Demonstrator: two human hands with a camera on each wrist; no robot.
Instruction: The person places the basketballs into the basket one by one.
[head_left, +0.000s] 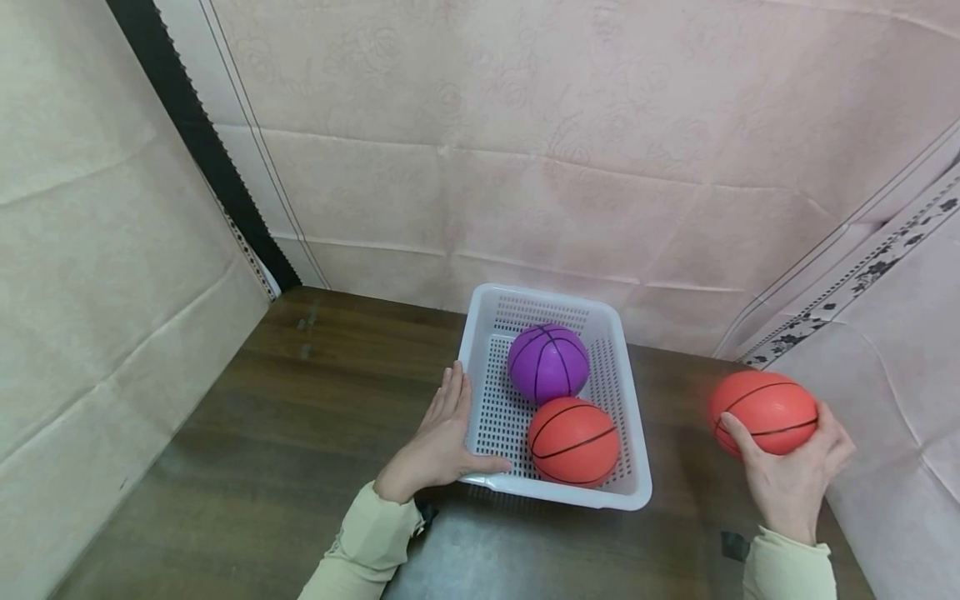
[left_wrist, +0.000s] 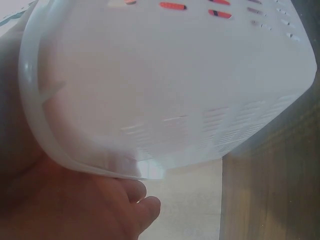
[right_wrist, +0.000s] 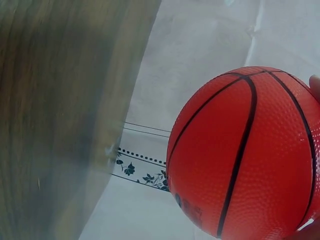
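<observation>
Right hand (head_left: 795, 471) grips an orange mini basketball (head_left: 763, 412) off the basket's right side, above the wooden table (head_left: 285, 417). Left hand (head_left: 438, 437) – fingers straight, thumb on the rim – steadies the white basket (head_left: 626, 400) holding a purple ball (head_left: 547, 363) and another orange ball (head_left: 573, 442).

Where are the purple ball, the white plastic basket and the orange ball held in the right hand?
Purple ball with black lines (head_left: 548, 363), head view, middle of its top surface.
White perforated plastic basket (head_left: 636, 429), head view, its right rim.
Orange ball with black lines held in the right hand (head_left: 767, 408), head view, centre of its visible face.
</observation>
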